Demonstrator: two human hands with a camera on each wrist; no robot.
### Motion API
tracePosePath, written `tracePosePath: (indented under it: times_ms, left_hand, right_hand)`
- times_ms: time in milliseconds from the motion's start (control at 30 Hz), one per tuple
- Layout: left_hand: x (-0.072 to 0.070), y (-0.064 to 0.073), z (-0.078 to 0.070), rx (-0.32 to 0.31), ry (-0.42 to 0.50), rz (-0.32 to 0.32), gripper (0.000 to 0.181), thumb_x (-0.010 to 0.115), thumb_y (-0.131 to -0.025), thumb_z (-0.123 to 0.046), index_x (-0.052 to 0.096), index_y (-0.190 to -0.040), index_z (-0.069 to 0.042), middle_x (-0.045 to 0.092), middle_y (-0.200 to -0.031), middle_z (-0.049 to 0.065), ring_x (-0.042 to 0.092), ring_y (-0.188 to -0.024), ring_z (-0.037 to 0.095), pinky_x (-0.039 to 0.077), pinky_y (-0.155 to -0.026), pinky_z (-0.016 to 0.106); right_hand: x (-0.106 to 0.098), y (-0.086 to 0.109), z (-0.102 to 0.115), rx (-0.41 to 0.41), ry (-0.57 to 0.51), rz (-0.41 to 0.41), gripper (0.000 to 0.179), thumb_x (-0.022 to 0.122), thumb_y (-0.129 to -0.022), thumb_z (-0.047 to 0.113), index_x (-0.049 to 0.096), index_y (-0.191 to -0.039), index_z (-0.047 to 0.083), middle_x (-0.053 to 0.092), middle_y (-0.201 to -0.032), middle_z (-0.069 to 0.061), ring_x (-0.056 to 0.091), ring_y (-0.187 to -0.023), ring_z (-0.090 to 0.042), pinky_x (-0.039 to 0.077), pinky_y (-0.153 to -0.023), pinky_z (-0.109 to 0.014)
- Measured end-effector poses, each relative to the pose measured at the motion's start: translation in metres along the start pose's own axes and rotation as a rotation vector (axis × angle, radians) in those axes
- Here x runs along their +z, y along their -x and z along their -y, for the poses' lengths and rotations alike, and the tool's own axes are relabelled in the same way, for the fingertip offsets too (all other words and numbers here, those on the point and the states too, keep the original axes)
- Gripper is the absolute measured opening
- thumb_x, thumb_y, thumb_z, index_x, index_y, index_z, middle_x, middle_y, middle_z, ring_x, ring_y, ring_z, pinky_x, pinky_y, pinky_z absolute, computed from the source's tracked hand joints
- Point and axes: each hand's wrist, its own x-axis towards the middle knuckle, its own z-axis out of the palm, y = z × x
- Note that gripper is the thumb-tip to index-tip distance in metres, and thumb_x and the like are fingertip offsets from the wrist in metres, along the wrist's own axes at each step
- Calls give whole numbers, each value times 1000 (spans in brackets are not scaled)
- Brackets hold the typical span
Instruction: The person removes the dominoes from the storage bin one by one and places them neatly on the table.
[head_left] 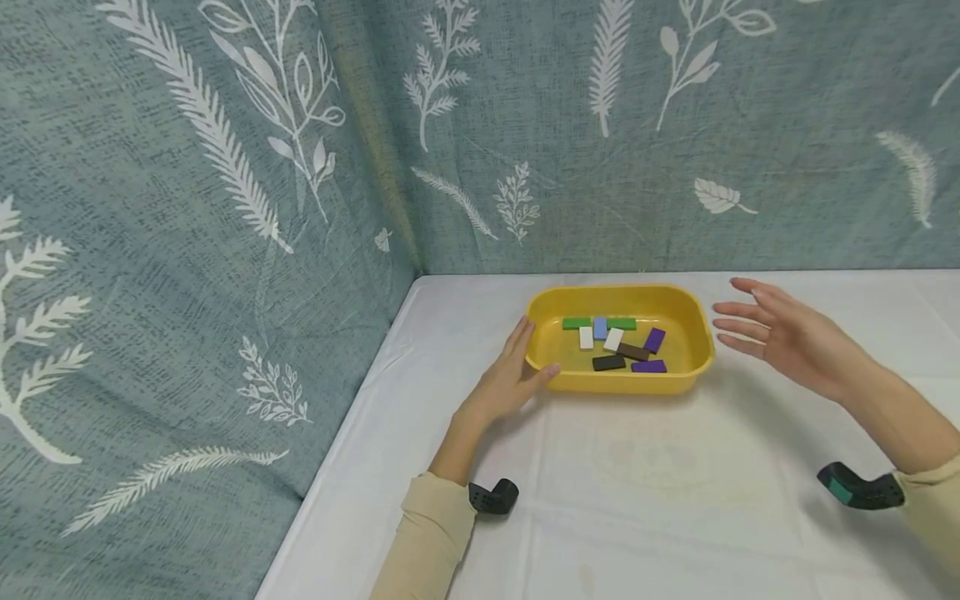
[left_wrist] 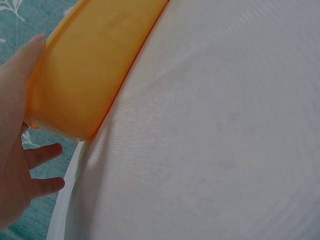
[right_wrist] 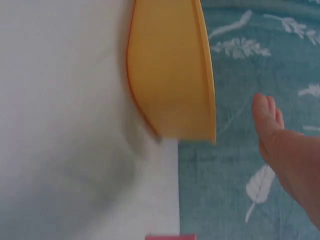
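A yellow tray (head_left: 622, 384) with rounded corners stands on the white cloth near the far edge. Several small flat blocks lie in it, among them a black block (head_left: 609, 363), a brown block (head_left: 633, 352) and a light blue block (head_left: 600, 328). My left hand (head_left: 500, 382) is at the tray's left end, fingers spread along that side and thumb at the front rim. In the left wrist view two of its fingers (left_wrist: 46, 186) stick out straight, apart from the tray. My right hand (head_left: 798, 342) hovers off the right end, fingers extended and holding nothing.
A white cloth (head_left: 637, 475) covers the table. Blue-green curtains (head_left: 630, 167) with white leaf prints rise behind it and along its left side. Each wrist wears a black device, such as the left wrist device (head_left: 495, 497).
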Motion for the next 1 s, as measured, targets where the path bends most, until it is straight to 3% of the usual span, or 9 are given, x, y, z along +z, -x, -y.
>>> tracePosePath:
  times_ms: [167,300,400,533,767,1000]
  left_hand:
    - [-1,0,0,-4,5,7,91,42,-92,-65,7,-154,-9,-1,-160,6,16,-141,30,23,-109,48]
    - [-1,0,0,-6,2,14,90,42,-92,-64,7,-154,-9,-1,-160,6,15,-141,29,23,-109,48]
    - [-1,0,0,-6,-4,12,89,43,-93,-62,7,-154,-8,-1,-159,7,15,-141,29,23,-109,49]
    - [-1,-1,0,-3,-2,8,89,43,-93,-62,8,-154,-8,0,-160,6,16,-141,30,23,-109,48]
    - [-2,1,0,-9,2,16,90,43,-92,-64,7,-154,-9,-2,-160,3,16,-141,29,23,-109,47]
    - [-4,2,0,-6,1,27,88,45,-93,-60,7,-154,-10,-2,-160,1,18,-141,30,24,-109,47]
  right_hand:
    - [24,-18,-2,80,-96,24,64,40,-103,32,3,-152,15,49,-127,-3,58,-109,-14,46,-93,-31]
    - [43,-34,-6,158,-111,-4,76,43,-101,39,-6,-154,15,29,-140,-12,51,-116,-16,31,-106,-36]
    - [57,-47,-11,185,-108,-10,78,44,-100,41,-6,-154,14,15,-149,-17,34,-133,-27,21,-109,-38]
    - [73,-66,-20,210,-94,-2,77,42,-102,38,-9,-153,12,3,-155,-24,11,-141,-36,17,-111,-39]
    - [91,-100,-35,315,78,24,65,29,-106,28,-10,-151,4,9,-152,-31,17,-139,-40,21,-110,-42]
    - [96,-118,-45,396,160,23,67,31,-105,28,-10,-150,1,15,-149,-33,22,-137,-41,22,-110,-44]
